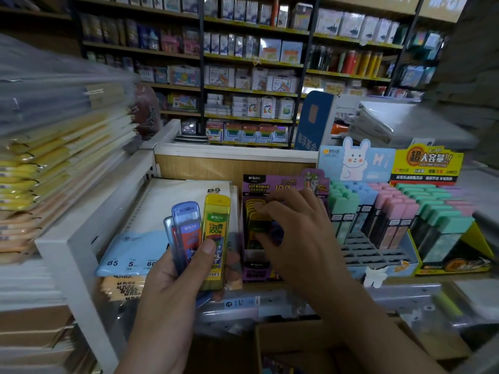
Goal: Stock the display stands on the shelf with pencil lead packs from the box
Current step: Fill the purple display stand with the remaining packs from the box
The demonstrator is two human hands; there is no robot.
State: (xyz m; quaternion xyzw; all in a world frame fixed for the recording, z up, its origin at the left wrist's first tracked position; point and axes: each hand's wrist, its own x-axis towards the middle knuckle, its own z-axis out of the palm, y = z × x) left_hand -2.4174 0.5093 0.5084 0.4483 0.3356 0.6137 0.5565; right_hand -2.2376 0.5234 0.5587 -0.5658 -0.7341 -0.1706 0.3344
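Holding: my left hand (167, 287) clamped upright lead packs (216, 230).
Stand: display stand (259, 186) lay just right.
Nearer: right hand (297, 238) over it; grip I couldn't tell.

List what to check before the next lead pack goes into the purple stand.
1. Left hand grips spare lead packs: ok.
2. Right hand is over the purple stand: ok.
3. Right hand has a pack pinched: cannot tell, blurred.
4. Free slot in the purple stand: cannot tell, the hand covers it.
5. Free slots in the rabbit stand: ok, front rows are bare.
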